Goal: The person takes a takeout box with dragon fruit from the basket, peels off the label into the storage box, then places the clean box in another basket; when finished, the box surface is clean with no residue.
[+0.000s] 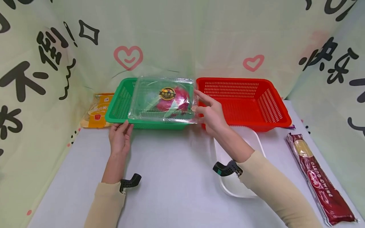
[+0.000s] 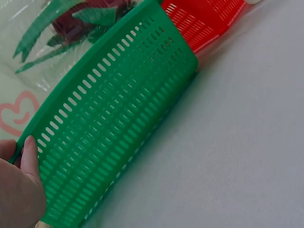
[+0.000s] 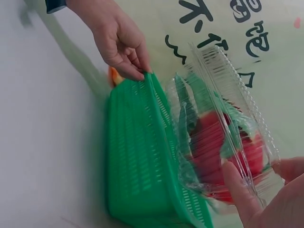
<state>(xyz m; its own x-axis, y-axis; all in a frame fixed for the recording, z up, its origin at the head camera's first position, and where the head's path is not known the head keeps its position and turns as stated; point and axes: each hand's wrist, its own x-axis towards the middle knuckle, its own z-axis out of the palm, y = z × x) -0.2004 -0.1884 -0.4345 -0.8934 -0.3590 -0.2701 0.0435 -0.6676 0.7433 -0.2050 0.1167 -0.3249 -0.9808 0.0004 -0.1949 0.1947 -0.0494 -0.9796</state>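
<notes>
My left hand (image 1: 120, 139) pinches the front left rim of a green plastic basket (image 1: 117, 106); thumb and finger straddle that rim in the left wrist view. With my right hand (image 1: 213, 115) I grip the right end of a clear plastic fruit box (image 1: 142, 98) with a round label on its lid. Inside the box lies a red dragon fruit (image 1: 182, 98) with green leafy scales. The box is over the basket's opening, covering much of it in the head view, and appears tilted above the rim in the right wrist view.
A red basket (image 1: 273, 104) stands to the right of the green one. In front of it lies a shallow white tray (image 1: 243, 133), partly hidden by my right forearm. A long maroon packet (image 1: 316, 174) lies at the right, and a yellow-orange packet (image 1: 99, 110) stands behind the green basket's left end.
</notes>
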